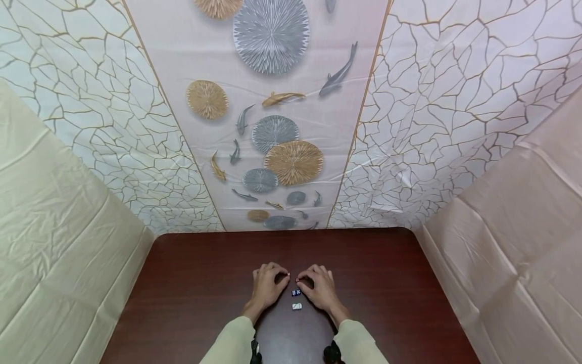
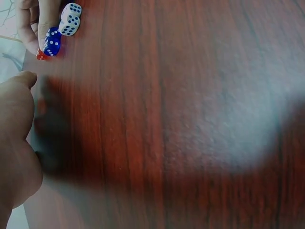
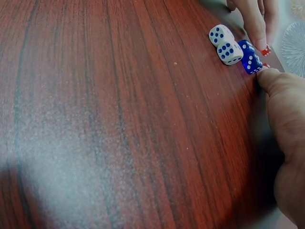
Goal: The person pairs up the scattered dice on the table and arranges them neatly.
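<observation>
My left hand (image 1: 267,284) pinches a small red die (image 1: 288,274) between thumb and forefinger. Facing it, my right hand (image 1: 320,286) pinches another red die (image 1: 297,279); a narrow gap separates the two. Just nearer to me, two blue dice (image 1: 296,292) with white pips sit side by side. Two white dice (image 1: 297,306) with blue pips lie nearer still, also as a pair. In the right wrist view, the left fingertip is on one red die (image 3: 266,50), while my right thumb (image 3: 269,76) partly hides the other.
Everything lies on a dark red-brown wooden table (image 1: 200,283). Behind its far edge hangs a patterned cloth (image 1: 173,151) with fish and round motifs. Beige cloth walls (image 1: 500,242) flank both sides. Light sleeves (image 1: 232,338) cover my forearms.
</observation>
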### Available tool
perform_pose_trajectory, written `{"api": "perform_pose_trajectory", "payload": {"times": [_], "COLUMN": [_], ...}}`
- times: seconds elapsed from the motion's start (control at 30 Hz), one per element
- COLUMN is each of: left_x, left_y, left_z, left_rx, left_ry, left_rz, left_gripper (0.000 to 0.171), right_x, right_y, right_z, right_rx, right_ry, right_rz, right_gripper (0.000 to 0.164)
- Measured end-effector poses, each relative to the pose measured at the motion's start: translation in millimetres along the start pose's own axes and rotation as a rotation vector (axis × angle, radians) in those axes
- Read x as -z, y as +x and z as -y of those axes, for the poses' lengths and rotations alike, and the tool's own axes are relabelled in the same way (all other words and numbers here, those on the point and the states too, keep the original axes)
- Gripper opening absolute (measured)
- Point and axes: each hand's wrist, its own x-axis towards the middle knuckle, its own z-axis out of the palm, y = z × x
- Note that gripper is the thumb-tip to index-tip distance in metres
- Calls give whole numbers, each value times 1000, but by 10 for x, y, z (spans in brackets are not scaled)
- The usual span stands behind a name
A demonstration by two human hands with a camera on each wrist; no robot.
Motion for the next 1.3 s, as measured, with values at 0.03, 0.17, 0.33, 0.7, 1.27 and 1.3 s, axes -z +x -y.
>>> {"api": "perform_pose_trajectory", "payload": {"times": [0.03,0.17,0.33,0.7,1.27,1.3], "left_x": [-3,-8,-27,-61,-91,-88], "left_y": [-11,-55,-106,-117,-99,-98], "left_z": [3,-3,-15,-40,-43,-46], "left_rx": [-8,-40,-69,-105,-78,-77], "left_ry": [-7,-9,21,31,48,47], "left_rz": [-2,-8,2,7,22,23], "left_gripper": [8,8,9,11,11,11], "right_x": [3,-5,-3,-9,3,4], "right_y": [0,-2,-5,2,-2,-1], "right_z": [1,-1,-1,-8,10,11], "right_rx": [-1,8,4,-7,-15,-14], "right_ry": [-1,-2,6,0,9,9], "right_rz": [2,-14,-7,-3,6,3], "right_gripper": [14,14,14,14,14,14]}}
